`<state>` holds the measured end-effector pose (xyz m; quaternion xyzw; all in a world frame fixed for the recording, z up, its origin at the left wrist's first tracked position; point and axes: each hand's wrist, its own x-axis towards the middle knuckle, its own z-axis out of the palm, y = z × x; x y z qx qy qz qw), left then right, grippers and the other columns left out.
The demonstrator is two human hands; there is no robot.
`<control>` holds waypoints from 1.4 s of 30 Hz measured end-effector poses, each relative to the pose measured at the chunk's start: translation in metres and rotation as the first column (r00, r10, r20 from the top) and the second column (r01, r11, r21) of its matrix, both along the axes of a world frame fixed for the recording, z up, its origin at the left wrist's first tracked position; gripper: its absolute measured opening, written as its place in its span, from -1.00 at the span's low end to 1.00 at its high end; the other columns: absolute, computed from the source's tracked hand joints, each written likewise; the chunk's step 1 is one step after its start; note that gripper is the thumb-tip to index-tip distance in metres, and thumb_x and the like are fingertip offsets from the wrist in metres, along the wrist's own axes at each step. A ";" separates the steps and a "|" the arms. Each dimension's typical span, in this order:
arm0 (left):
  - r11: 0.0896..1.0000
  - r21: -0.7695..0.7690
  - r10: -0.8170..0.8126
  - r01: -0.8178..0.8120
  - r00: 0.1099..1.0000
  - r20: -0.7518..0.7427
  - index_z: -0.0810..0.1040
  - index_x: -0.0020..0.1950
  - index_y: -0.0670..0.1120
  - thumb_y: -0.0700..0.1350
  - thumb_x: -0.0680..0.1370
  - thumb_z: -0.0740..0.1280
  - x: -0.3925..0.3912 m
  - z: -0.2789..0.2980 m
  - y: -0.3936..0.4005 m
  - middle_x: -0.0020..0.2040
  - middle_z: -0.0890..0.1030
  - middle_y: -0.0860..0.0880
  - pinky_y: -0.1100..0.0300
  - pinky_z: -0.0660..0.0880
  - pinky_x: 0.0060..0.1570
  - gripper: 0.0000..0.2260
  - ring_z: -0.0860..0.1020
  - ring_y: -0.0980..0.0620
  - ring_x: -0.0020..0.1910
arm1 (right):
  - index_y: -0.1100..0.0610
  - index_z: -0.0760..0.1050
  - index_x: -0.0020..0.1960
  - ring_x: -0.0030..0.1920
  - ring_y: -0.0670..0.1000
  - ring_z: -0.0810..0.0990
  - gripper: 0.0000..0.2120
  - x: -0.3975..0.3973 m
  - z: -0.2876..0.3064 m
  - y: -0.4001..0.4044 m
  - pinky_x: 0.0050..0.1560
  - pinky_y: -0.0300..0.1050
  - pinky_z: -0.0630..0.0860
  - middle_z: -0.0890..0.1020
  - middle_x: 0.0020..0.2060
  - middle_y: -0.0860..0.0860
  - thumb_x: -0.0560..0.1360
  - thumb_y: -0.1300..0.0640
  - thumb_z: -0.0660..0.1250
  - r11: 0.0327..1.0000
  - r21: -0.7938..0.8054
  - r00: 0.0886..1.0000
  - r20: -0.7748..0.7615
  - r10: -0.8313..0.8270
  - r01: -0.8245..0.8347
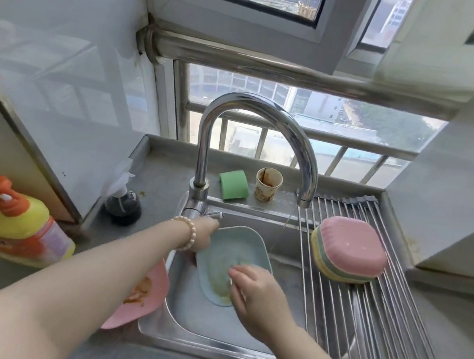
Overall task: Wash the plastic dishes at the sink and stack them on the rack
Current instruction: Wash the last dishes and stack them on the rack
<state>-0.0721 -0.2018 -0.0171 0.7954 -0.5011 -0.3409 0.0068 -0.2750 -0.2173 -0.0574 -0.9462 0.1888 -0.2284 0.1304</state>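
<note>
Pale blue plastic dish (227,259) stands tilted in the steel sink (205,321), gripped at its upper left edge by the left hand (204,233); those fingers are hidden behind the rim. The right hand (254,295) presses curled fingers against the dish's greasy face. A pink dirty dish (141,295) lies left on the desk. Washed dishes (349,250) sit stacked upside down on the rack (362,319).
</note>
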 end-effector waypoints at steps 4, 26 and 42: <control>0.900 0.049 0.374 -0.434 0.708 -0.600 0.36 0.10 -0.17 -0.52 0.49 0.03 -0.020 -0.008 0.007 -0.08 0.48 -0.17 0.06 0.56 -0.53 -0.66 0.58 -0.21 -0.21 | 0.20 0.66 -0.06 -0.02 0.13 0.64 -0.23 -0.019 -0.003 -0.011 0.26 0.01 0.32 0.68 -0.12 0.09 0.60 -0.25 -0.20 0.988 -0.116 0.878 -0.456 -0.146 0.104; 0.785 0.191 0.430 -0.590 0.295 -0.854 0.38 0.15 -0.11 -0.57 0.45 -0.01 -0.044 -0.003 0.028 0.06 0.53 -0.18 -0.05 0.63 -0.32 -0.53 0.61 -0.12 -0.12 | 0.11 0.14 0.53 0.51 0.10 0.12 -0.46 0.000 0.043 -0.026 0.46 -0.05 0.07 0.16 0.52 0.14 0.65 -0.14 -0.14 0.897 0.425 0.698 -0.678 0.230 0.118; 0.732 0.228 0.425 -0.642 0.168 -0.890 0.35 0.20 -0.07 -0.54 0.48 -0.02 -0.062 -0.011 0.027 0.10 0.47 -0.15 -0.15 0.62 -0.20 -0.51 0.60 -0.15 -0.05 | 0.24 -0.03 0.55 0.54 0.10 -0.03 -0.22 0.016 0.034 -0.057 0.52 0.01 -0.06 -0.01 0.55 0.15 0.57 -0.32 -0.17 0.953 0.169 0.650 -0.759 -0.037 0.252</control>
